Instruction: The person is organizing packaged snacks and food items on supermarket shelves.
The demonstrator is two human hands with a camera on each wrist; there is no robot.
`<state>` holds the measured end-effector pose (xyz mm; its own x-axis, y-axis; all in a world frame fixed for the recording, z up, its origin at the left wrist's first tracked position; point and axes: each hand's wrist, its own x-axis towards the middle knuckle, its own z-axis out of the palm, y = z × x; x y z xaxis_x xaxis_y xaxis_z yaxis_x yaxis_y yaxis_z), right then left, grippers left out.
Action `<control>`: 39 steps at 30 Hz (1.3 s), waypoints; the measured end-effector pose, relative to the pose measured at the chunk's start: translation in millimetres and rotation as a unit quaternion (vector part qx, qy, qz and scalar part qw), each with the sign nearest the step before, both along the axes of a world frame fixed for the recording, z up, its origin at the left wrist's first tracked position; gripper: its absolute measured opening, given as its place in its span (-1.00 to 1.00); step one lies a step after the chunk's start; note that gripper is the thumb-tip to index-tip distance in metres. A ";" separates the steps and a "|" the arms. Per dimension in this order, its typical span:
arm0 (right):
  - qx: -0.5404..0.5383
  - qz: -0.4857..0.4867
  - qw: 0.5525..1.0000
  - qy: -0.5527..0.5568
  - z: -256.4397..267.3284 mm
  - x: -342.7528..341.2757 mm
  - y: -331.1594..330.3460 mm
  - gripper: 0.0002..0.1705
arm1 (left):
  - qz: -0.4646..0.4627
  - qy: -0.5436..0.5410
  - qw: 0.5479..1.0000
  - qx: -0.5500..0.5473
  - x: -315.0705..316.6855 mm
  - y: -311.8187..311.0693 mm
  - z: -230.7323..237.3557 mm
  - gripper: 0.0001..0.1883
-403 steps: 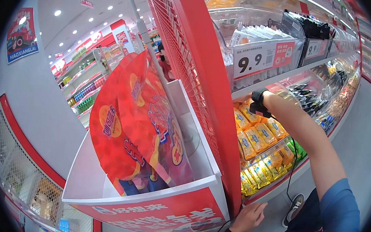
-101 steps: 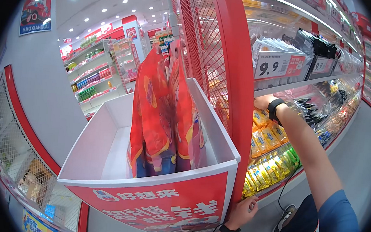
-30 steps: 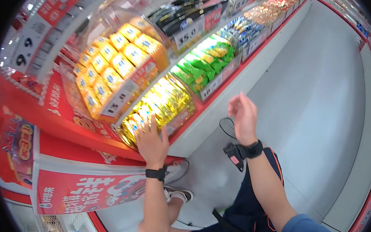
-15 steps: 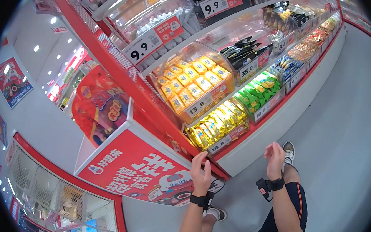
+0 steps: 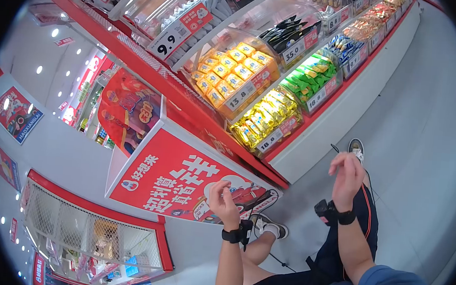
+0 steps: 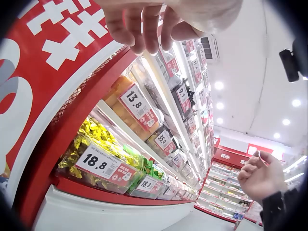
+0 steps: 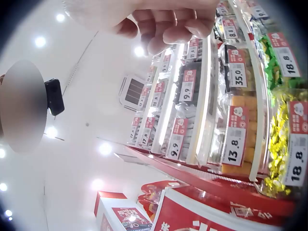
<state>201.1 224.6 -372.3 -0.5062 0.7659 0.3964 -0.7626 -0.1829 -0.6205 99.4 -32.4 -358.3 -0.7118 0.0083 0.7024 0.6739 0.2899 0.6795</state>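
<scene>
Both hands are raised in front of the body and hold nothing. In the head view my left hand (image 5: 224, 204), fingers loosely bent, overlaps the red printed front panel (image 5: 182, 184) of a white display box. My right hand (image 5: 347, 178) hangs over the grey floor to the right, its fingers bent at a relaxed angle. Ahead of the hands stands a shelf with clear bins: gold-wrapped snacks (image 5: 267, 119), orange packets (image 5: 233, 73) and green packets (image 5: 312, 77). The wrist views show the left fingers (image 6: 149, 30) and right fingers (image 7: 159, 43) loosely bent.
Large red snack bags (image 5: 128, 110) stand in the display box. A red shelf frame (image 5: 138, 63) runs beside it. Black pouches (image 5: 289, 32) fill another bin. A mesh-fronted case (image 5: 92, 233) is at lower left. A thin cable (image 5: 282, 264) hangs near the legs.
My right hand has left the orange packets' bin, where it was earlier. My left hand, over the gold snacks a second ago, has moved back toward the body.
</scene>
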 end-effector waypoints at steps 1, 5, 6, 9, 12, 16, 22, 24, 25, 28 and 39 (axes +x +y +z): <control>-0.012 0.011 1.000 -0.008 -12.9 0.6 -8.0 -0.64 | -0.002 0.003 1.000 -0.013 2.6 0.8 -0.4 -0.86; 0.042 0.043 0.993 -0.097 -41.0 0.2 -17.5 -0.61 | 0.001 0.014 0.998 -0.060 10.1 1.2 -2.0 -0.85; 0.030 0.052 0.995 -0.080 -40.4 -1.4 -17.7 -0.62 | 0.003 0.010 0.998 -0.065 9.5 1.1 -4.0 -0.86; 0.001 0.072 0.996 -0.043 -36.0 -9.7 -17.7 -0.63 | 0.007 0.000 0.997 -0.077 9.2 3.5 -10.8 -0.86; -0.013 0.084 0.996 -0.036 -33.0 -18.1 -21.1 -0.64 | -0.003 -0.001 0.997 -0.080 12.1 9.7 -10.2 -0.86; 0.000 0.087 0.996 -0.025 -28.2 -15.6 -16.5 -0.63 | -0.010 -0.007 0.999 -0.044 22.8 7.1 -6.9 -0.87; 0.012 0.023 0.999 0.042 -0.7 -3.8 9.8 -0.61 | -0.005 -0.051 0.998 0.035 70.2 4.0 -20.1 -0.81; 0.057 0.004 0.997 0.048 3.8 0.4 26.3 -0.62 | -0.070 -0.030 0.996 -0.043 86.9 5.9 -35.2 -0.82; 0.073 -0.002 0.996 0.045 13.2 5.3 32.2 -0.62 | -0.081 -0.023 0.991 -0.106 98.5 9.2 -39.4 -0.84; 0.064 -0.009 0.996 0.056 15.3 12.2 47.4 -0.57 | -0.156 0.017 0.966 -0.206 122.5 25.9 -63.4 -0.94; 0.102 -0.046 0.987 0.116 36.9 -8.6 57.5 -0.54 | -0.160 -0.015 0.972 -0.170 126.2 56.5 -101.7 -0.96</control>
